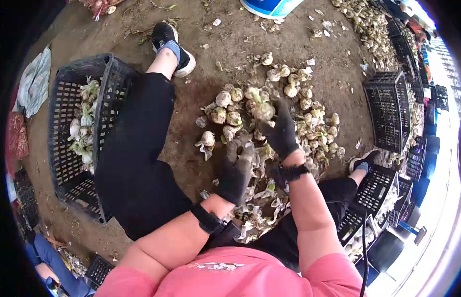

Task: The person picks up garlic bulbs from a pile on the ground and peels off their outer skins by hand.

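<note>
Both my hands wear dark, dirt-stained gloves. My right hand (282, 132) is over the pile, its thumb and fingers closed around a garlic bulb (263, 111) with a short pale-green stem. My left hand (237, 167) is lower and to the left, thumb and fingers apart, with nothing visible between them. Right in front of that hand lie loose, soil-marked garlic bulbs (218, 116). More bulbs (312, 123) are heaped beyond my right hand. Papery peelings and cut leaves (255, 213) cover the ground beneath my wrists.
Beside my left leg, a black plastic crate (107, 104) holds several trimmed bulbs with green stems (86, 119). Another black crate (386, 111) stands at right, near more garlic (369, 27). A blue-and-white bucket (271, 7) is at the top. Another person's blue-clothed leg (54, 262) shows at lower left.
</note>
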